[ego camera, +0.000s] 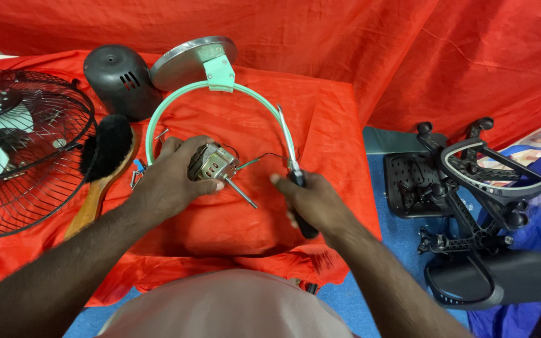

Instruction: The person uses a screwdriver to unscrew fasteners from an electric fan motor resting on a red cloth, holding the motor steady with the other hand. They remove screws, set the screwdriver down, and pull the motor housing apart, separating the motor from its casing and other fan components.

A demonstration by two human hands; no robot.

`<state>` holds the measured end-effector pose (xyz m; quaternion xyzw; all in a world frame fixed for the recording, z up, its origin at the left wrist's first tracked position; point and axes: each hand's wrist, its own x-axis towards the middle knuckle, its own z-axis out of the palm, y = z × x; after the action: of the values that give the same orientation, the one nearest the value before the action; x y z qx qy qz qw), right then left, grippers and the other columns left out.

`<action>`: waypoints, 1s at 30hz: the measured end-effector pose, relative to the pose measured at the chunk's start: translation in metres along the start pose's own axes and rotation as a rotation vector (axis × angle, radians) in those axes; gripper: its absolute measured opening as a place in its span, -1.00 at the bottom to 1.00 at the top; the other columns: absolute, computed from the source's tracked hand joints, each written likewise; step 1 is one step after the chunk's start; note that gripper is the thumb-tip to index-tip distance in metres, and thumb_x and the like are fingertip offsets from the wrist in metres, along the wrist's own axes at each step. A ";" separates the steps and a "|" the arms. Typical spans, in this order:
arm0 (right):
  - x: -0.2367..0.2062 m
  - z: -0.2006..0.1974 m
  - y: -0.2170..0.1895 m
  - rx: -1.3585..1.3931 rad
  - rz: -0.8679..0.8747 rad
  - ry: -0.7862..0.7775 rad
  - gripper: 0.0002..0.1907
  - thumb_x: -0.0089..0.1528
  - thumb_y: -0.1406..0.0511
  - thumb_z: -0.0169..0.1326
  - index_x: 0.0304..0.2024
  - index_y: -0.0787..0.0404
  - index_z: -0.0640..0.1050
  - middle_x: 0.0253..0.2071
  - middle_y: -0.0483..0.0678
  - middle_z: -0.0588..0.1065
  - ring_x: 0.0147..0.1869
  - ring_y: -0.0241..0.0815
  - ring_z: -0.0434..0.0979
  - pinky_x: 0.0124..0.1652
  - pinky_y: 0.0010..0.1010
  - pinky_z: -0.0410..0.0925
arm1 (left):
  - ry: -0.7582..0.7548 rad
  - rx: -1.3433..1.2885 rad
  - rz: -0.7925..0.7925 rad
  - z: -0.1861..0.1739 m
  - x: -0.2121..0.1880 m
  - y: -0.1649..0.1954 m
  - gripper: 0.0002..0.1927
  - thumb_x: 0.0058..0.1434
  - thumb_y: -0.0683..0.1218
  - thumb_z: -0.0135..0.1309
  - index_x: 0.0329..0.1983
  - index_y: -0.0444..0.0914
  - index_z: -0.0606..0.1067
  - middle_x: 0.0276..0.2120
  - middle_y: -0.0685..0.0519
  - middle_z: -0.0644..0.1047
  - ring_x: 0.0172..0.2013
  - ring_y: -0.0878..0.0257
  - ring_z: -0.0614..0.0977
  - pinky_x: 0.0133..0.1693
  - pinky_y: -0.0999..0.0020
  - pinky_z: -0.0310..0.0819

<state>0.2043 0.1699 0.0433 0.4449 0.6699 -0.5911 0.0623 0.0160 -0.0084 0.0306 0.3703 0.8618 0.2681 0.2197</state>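
Right hand [313,201] fingers wrap tight around a black-handled screwdriver [302,209]; left hand [170,181] fingers clasp the metal fan motor [213,164].

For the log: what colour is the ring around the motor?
Mint green ring, head view.

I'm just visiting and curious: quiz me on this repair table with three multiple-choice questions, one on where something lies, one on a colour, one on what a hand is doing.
1. Where does the brush lie?
A. left of the left hand
B. on the blue floor
C. on the black motor cover

2. What colour is the plastic ring?
A. yellow
B. mint green
C. black

3. What does the right hand hold?
A. nothing
B. the wire fan guard
C. a screwdriver

Answers: 1 A, it lies between the guard and that hand. 2 B, pale green against the red cloth. 3 C, fingers wrap its dark handle, while the left grips the small motor.
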 end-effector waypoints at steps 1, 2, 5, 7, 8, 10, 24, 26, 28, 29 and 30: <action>0.004 0.008 -0.006 0.010 -0.073 0.008 -0.58 0.29 0.03 0.14 -0.25 0.27 0.46 -0.59 -0.10 0.37 -0.61 -0.29 0.34 -0.56 -0.36 0.26 | -0.003 -0.004 0.010 -0.001 0.000 -0.001 -0.09 -0.04 0.12 0.40 0.39 0.00 0.28 0.09 -0.07 0.37 0.08 0.01 0.55 0.09 0.09 0.46; 0.010 0.016 -0.012 0.019 -0.145 0.017 -0.66 0.26 0.06 0.15 -0.23 0.20 0.51 -0.59 -0.12 0.37 -0.62 -0.31 0.32 -0.57 -0.36 0.24 | -0.006 -0.010 0.021 -0.001 0.001 -0.001 -0.09 -0.05 0.12 0.40 0.39 0.00 0.28 0.09 -0.07 0.37 0.08 0.01 0.54 0.09 0.09 0.46; 0.029 0.037 -0.031 -0.038 -0.302 0.058 -0.78 0.18 0.15 0.21 -0.22 0.11 0.59 -0.56 -0.16 0.43 -0.60 -0.30 0.34 -0.55 -0.33 0.28 | -0.016 -0.025 0.028 -0.002 0.003 -0.003 -0.08 -0.06 0.13 0.41 0.38 -0.01 0.28 0.10 -0.07 0.38 0.09 0.02 0.54 0.10 0.10 0.45; 0.037 0.048 -0.037 -0.072 -0.408 0.070 -0.80 0.16 0.19 0.25 -0.23 0.13 0.61 -0.52 -0.17 0.50 -0.52 -0.33 0.43 -0.45 -0.36 0.36 | -0.032 -0.046 0.032 -0.001 0.004 -0.006 -0.08 -0.07 0.13 0.41 0.38 -0.02 0.29 0.11 -0.07 0.37 0.09 0.04 0.54 0.09 0.11 0.46; 0.041 0.054 -0.041 -0.072 -0.474 0.068 -0.80 0.16 0.21 0.26 -0.24 0.16 0.62 -0.49 -0.18 0.55 -0.45 -0.37 0.50 -0.37 -0.40 0.41 | -0.041 -0.061 0.041 -0.001 0.006 -0.007 -0.08 -0.07 0.14 0.41 0.37 -0.04 0.29 0.12 -0.07 0.37 0.08 0.04 0.54 0.09 0.12 0.47; 0.046 0.060 -0.043 -0.104 -0.510 0.090 -0.80 0.17 0.22 0.26 -0.25 0.20 0.63 -0.46 -0.16 0.58 -0.38 -0.37 0.56 -0.29 -0.41 0.45 | -0.049 -0.078 0.055 -0.002 0.007 -0.012 -0.12 -0.01 0.14 0.38 0.37 -0.07 0.29 0.12 -0.07 0.37 0.07 0.05 0.54 0.09 0.14 0.47; 0.054 0.057 -0.051 -0.247 -0.510 0.128 -0.82 0.19 0.24 0.22 -0.30 0.25 0.62 -0.43 -0.06 0.60 -0.35 -0.25 0.58 -0.28 -0.33 0.44 | -0.079 -0.572 -0.115 -0.001 0.043 -0.025 -0.66 0.35 -0.02 0.04 0.11 -0.21 0.61 -0.14 0.10 0.70 -0.17 0.36 0.66 -0.08 0.37 0.54; 0.056 0.055 -0.047 -0.263 -0.518 0.154 -0.82 0.17 0.25 0.23 -0.29 0.25 0.62 -0.42 -0.08 0.59 -0.34 -0.27 0.58 -0.27 -0.34 0.45 | -0.097 -0.634 -0.112 0.001 0.049 -0.026 -0.70 0.34 -0.04 0.07 0.06 -0.24 0.61 -0.16 0.08 0.69 -0.21 0.34 0.65 -0.14 0.37 0.55; 0.058 0.052 -0.044 -0.281 -0.520 0.168 -0.81 0.17 0.25 0.24 -0.29 0.25 0.61 -0.42 -0.08 0.59 -0.35 -0.28 0.58 -0.27 -0.34 0.45 | -0.101 -0.669 -0.142 0.000 0.056 -0.026 -0.74 0.32 -0.06 0.09 -0.02 -0.26 0.62 -0.20 0.06 0.68 -0.25 0.32 0.65 -0.19 0.36 0.56; 0.058 0.051 -0.041 -0.289 -0.514 0.168 -0.81 0.18 0.26 0.23 -0.28 0.26 0.61 -0.43 -0.06 0.59 -0.35 -0.27 0.57 -0.28 -0.34 0.45 | -0.099 -0.671 -0.177 -0.001 0.059 -0.025 -0.76 0.31 -0.07 0.10 -0.06 -0.27 0.62 -0.23 0.05 0.68 -0.28 0.31 0.65 -0.22 0.36 0.56; 0.058 0.049 -0.039 -0.297 -0.508 0.170 -0.81 0.18 0.26 0.23 -0.27 0.27 0.61 -0.43 -0.05 0.59 -0.36 -0.26 0.57 -0.28 -0.34 0.45 | -0.099 -0.673 -0.210 -0.002 0.063 -0.023 -0.79 0.30 -0.08 0.11 -0.11 -0.27 0.63 -0.26 0.04 0.68 -0.31 0.30 0.65 -0.25 0.36 0.57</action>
<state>0.1219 0.1619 0.0219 0.2971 0.8415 -0.4443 -0.0792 -0.0367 0.0253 0.0061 0.1991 0.7469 0.4948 0.3970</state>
